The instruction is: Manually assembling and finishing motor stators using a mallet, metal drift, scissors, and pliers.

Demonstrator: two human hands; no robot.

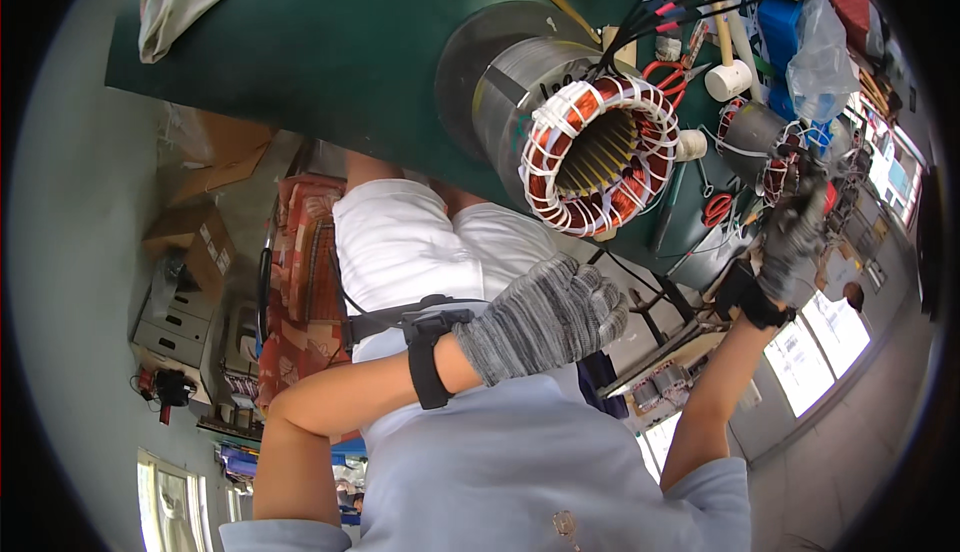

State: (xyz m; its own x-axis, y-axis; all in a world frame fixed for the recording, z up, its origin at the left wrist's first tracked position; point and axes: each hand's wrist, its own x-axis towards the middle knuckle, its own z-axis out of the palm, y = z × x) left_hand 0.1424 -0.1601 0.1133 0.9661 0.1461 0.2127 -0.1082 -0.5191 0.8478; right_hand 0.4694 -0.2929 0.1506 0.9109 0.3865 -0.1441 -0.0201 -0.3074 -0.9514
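While you sit at the green table (pixel 330 42), your left hand (pixel 545 317) in its grey knit glove hangs in the air with the fingers curled in loosely, and it holds nothing. Just above that hand is the big motor stator (pixel 595 152), a grey metal drum lying on its side with shiny copper wire coils tied in white cord around its open end. The hand is near the drum but not touching it.

Your right hand (pixel 795 242), also in a grey glove, reaches up to the far right edge of the table. Its fingers are closed around something small and dark, but I cannot tell what it is. Right above that hand lies a smaller stator (pixel 760 142) with the same copper and white ties. Red-handled scissors (pixel 668 80) lie between the two stators, and a bundle of black wires (pixel 690 2) runs up from the big one.
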